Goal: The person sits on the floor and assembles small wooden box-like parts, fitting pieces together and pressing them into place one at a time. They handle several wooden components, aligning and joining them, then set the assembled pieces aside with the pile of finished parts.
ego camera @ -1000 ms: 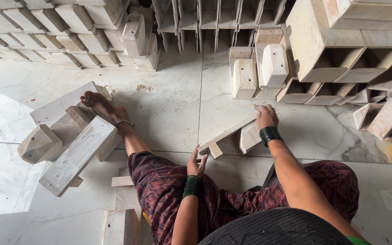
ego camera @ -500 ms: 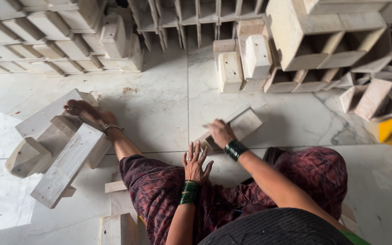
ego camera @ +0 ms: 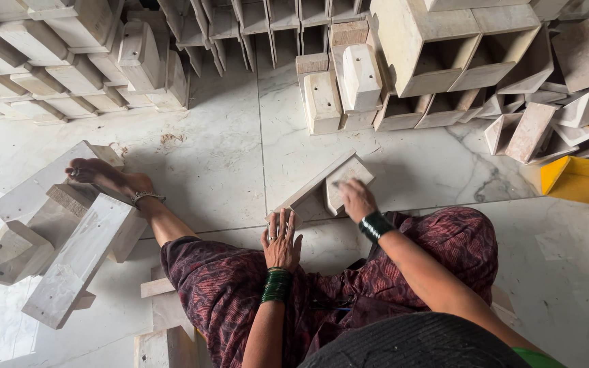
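On a pale marble floor (ego camera: 226, 150), seen from the single head view, a seated person in dark red patterned trousers works on a small wooden box piece (ego camera: 322, 191) that lies just ahead of the knees, at about 12 o'clock from the lap.

The right hand (ego camera: 356, 199) rests on the near right end of that piece; motion blur hides the fingers, so whether they grip it or merely press cannot be told. The left hand (ego camera: 282, 238) lies flat at the piece's 7 o'clock, fingers spread and closed on nothing, its fingertips touching or nearly touching the lower edge. Dark green bangles ring both wrists.

A bare foot (ego camera: 107, 178) with an anklet stretches to 10 o'clock and rests on a loose cluster of wooden parts (ego camera: 69, 245). Rows of similar pale wooden units (ego camera: 49, 48) line the far edge from 10 to 12 o'clock, and stacked open boxes (ego camera: 444, 61) stand at 1 o'clock. A yellow tray (ego camera: 574, 178) sits at 3 o'clock, well apart from the hands.

Judged from the layout, many pieces look finished and stacked, 1 is in hand, and the loose parts under the foot appear to await handling; what share remains is unclear.
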Motion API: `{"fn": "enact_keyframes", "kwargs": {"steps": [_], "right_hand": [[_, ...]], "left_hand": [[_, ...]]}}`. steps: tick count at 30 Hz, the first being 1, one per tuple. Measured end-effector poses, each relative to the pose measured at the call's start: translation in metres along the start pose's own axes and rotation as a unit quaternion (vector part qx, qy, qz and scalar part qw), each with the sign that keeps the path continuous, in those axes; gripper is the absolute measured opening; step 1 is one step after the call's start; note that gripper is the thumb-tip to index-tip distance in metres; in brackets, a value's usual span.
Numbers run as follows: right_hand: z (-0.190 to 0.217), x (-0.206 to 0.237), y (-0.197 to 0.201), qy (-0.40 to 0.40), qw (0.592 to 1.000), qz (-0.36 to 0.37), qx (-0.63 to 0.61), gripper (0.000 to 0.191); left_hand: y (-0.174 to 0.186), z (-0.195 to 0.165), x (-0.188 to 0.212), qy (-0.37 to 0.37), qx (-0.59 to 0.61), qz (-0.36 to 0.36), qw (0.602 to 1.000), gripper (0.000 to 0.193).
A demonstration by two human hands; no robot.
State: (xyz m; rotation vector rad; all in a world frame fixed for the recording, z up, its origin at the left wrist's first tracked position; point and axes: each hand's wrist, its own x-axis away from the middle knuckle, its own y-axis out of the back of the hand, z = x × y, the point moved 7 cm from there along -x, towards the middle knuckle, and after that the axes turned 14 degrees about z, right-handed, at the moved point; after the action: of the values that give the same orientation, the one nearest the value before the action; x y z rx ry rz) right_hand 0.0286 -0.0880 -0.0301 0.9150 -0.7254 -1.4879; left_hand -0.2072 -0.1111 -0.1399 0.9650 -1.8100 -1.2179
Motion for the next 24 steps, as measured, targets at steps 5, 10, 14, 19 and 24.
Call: {"fn": "enact_keyframes", "kwargs": {"steps": [5, 10, 14, 19, 24], "right_hand": [[0.002, 0.008, 0.016, 0.032, 0.999, -0.037, 0.008, 0.022], [-0.017, -0.01, 0.044, -0.078, 0.994, -0.076, 0.007, 0.018], [0.037, -0.006, 0.022, 0.07, 0.996, -0.038, -0.049, 0.023], [0.108, 0.002, -0.026, 0.163, 0.983, 0.087, 0.015, 0.025], [0.13, -0.023, -0.028, 0.157, 0.983, 0.095, 0.0, 0.021]], "left_hand": [[-0.002, -0.001, 0.002, -0.004, -0.003, -0.01, 1.0, 0.08], [-0.003, -0.007, 0.01, -0.02, -0.037, -0.029, 0.999, 0.078], [0.0, -0.019, 0.019, -0.063, -0.011, -0.062, 0.996, 0.067], [-0.003, -0.03, 0.025, -0.085, 0.031, -0.059, 0.994, 0.061], [-0.006, -0.032, 0.029, -0.085, 0.006, -0.05, 0.995, 0.042]]}}
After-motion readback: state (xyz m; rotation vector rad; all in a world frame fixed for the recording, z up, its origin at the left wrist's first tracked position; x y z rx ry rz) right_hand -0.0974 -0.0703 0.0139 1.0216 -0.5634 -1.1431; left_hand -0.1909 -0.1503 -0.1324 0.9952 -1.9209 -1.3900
